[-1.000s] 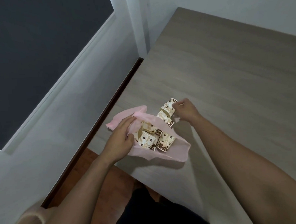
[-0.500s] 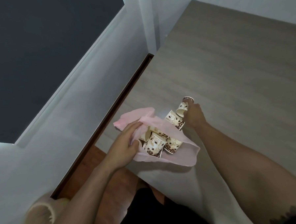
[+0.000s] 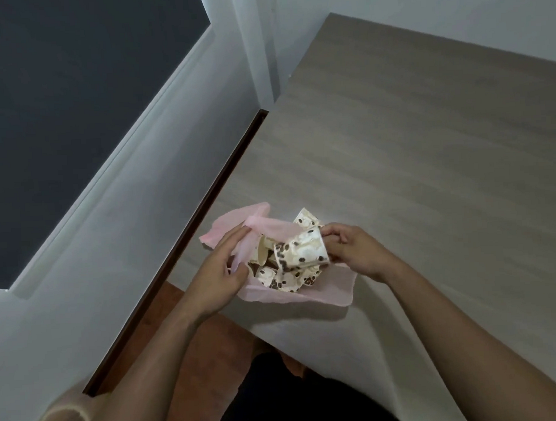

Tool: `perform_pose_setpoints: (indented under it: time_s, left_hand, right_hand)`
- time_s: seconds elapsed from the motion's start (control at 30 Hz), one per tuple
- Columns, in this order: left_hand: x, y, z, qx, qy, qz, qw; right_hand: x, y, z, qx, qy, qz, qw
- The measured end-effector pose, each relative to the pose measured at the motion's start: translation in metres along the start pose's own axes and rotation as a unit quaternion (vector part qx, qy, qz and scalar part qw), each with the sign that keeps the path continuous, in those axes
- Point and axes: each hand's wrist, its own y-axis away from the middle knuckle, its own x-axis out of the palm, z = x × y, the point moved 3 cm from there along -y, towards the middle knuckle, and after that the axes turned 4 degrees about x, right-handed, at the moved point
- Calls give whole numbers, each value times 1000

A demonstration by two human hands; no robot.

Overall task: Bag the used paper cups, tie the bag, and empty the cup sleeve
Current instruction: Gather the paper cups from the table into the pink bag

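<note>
Pale wood-grain table [image 3: 428, 144] fills the right side of our view, pushed into a corner of white walls, with reddish floor [image 3: 193, 337] showing below its near edge. We see a thin pink bag [image 3: 332, 289] lying near that edge, its mouth spread open. Our left hand [image 3: 222, 271] pinches the bag's rim and holds it up — fingers closed on the plastic. Our right hand [image 3: 352, 248] grips a bean-printed paper cup [image 3: 301, 249] on its side over the opening, above more cups [image 3: 283, 279] already heaped inside.
</note>
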Motion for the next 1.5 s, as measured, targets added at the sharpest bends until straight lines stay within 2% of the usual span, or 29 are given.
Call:
perform_pose_setpoints:
  time_s: [0.1,0.17,0.33,0.43,0.53,0.7,0.77,0.83,0.93,1.03,1.1,1.2,1.3,1.4,1.5]
  left_hand:
    - [1,0,-5,11,-19,4,1000]
    - [3,1,-8,18,-25,4,1000]
    - [6,6,-11,18,-17,-6,1000]
    - [5,7,-11,8,-9,-16,1000]
    - [4,7,-8,-3,-9,-25,1000]
    - [3,13,-4,-12,-19,-29,999]
    - [2,16,-3,-11,-24,-28,999]
    - [1,18,-2,-9,-25,-24,999]
    - [1,22,-1,-3,-29,-19,999]
    - [-1,28,3,-6,-25,-18,1000]
    - [-3,31,7,-14,-22,-18,999]
    - [-4,33,11,-19,-15,-18,1000]
    - [-3,30,11,-8,-12,-13,1000]
    - [-1,27,10,-12,0,-9,1000]
    - [1,24,7,-17,8,2,1000]
  right_hand:
    - [40,-4,0,-13,133,-3,991]
    - [64,-12,-2,-1,180,-14,984]
    - [99,-26,1,71,154,-37,985]
    - [93,-26,10,62,131,-76,987]
    - [67,-26,19,31,84,-149,985]
    - [23,-53,22,-5,184,-272,944]
    - [16,-70,19,-10,228,-252,941]
    - [16,-88,12,1,311,-175,934]
    - [17,-104,-5,47,460,-93,882]
    - [12,-113,-19,82,526,-77,843]
    - [5,-116,-24,94,538,-75,834]
    - [-4,-110,-26,93,521,-102,843]
    - [-17,-95,-12,62,457,-167,871]
    - [-26,-64,15,-8,331,-234,914]
    - [-20,-19,43,-49,172,-220,959]
